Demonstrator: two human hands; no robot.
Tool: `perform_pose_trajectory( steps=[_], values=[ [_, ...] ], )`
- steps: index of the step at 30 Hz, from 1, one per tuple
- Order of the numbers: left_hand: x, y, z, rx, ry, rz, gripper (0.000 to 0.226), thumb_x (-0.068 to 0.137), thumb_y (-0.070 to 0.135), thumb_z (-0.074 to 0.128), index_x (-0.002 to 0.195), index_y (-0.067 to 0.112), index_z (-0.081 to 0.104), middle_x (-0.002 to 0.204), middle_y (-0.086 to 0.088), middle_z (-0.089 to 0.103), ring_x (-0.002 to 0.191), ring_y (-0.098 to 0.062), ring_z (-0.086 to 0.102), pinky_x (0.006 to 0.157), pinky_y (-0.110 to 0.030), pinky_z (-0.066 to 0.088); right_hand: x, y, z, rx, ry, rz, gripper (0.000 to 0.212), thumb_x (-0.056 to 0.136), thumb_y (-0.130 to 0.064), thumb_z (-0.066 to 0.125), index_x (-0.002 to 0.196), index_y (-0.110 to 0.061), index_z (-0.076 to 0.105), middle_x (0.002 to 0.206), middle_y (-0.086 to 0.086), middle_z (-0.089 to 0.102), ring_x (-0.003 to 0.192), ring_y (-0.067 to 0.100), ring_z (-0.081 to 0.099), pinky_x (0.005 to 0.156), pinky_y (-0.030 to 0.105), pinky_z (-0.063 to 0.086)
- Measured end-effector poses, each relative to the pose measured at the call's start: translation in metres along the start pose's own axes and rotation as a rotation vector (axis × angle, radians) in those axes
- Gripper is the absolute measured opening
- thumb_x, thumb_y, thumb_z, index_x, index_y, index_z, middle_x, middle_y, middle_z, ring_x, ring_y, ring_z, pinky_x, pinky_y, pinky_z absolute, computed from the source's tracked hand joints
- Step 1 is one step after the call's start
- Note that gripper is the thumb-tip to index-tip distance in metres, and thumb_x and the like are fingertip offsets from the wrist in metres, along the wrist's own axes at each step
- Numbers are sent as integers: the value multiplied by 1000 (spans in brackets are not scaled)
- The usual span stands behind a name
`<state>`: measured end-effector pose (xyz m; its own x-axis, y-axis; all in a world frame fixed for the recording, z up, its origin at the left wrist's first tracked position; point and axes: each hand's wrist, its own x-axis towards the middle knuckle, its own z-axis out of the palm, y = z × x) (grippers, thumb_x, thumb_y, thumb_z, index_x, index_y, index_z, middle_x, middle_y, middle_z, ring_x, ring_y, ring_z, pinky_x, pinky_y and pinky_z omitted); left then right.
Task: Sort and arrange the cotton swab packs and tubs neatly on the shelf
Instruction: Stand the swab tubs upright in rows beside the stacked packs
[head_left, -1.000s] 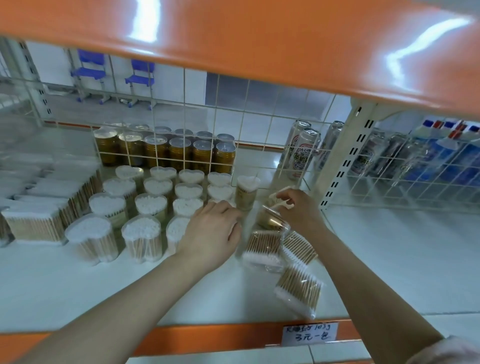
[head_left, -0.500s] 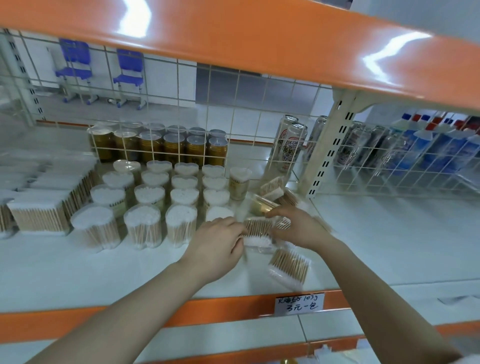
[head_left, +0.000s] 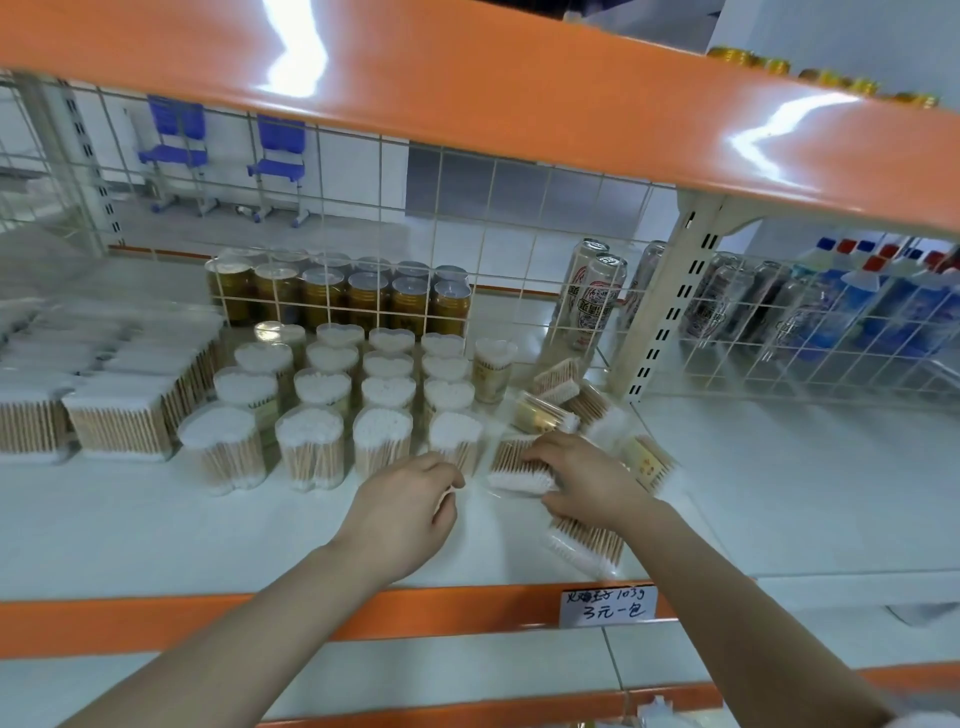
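While right hand grips a loose swab pack lying on the shelf beside the upright tubs, left hand loosely curled and empty: gathering strays, next needing lift and alignment.

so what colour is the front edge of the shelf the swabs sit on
Orange front edge, seen in the head view; the shelf surface itself is white.

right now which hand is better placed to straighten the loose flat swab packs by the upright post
The right hand. It already rests on a flat clear pack of wooden cotton swabs amid the loose pile. The left hand sits curled in front of the upright heart-shaped clear tubs, away from the packs.
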<state>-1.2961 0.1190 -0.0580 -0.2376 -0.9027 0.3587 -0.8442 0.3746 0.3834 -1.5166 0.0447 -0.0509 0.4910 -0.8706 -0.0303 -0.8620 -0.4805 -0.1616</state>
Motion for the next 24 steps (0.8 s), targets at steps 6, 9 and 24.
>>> perform_pose_trajectory(
  steps=[6,9,24],
  values=[
    [-6,-4,-1,-1,-11,-24,25,88,16,52,110,16,66,105,3,64,99,-16,58,74,-17,34,1,-9,0,0,59,41,51,80,-11,53,131,-19,49,131,-2,48,119,16,45,90,24,40],
    [-7,-3,-1,-1,-31,-40,27,90,18,51,113,18,64,108,3,62,102,-16,57,76,-20,37,-1,-11,-3,0,116,30,46,82,-12,54,128,-17,51,125,0,52,113,17,48,76,19,33],
    [-2,16,1,63,-209,-83,47,94,35,43,139,23,36,130,4,48,118,-16,46,94,-29,41,-27,-20,-48,370,412,74,30,83,-9,61,112,-13,63,94,-2,53,82,8,50,69,4,34]
  ],
)
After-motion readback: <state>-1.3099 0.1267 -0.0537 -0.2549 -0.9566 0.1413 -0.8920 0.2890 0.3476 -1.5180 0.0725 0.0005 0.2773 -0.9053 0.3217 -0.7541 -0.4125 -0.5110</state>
